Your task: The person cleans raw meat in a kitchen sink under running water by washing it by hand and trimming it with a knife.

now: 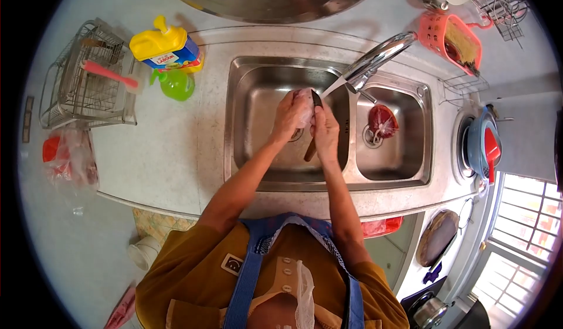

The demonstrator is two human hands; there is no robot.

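The left hand is closed around a pale pink, glossy soft-looking piece, and the right hand grips a slim tool with a brown handle and dark far end, probably a knife. Both are over the right part of the large steel left basin, just near of the curved chrome tap. Good handling here calls for a firm hold on the slippery-looking piece, left fingers clear of the dark end, and short, controlled strokes. The tool's long axis runs near to far: handle butt near, dark end far.
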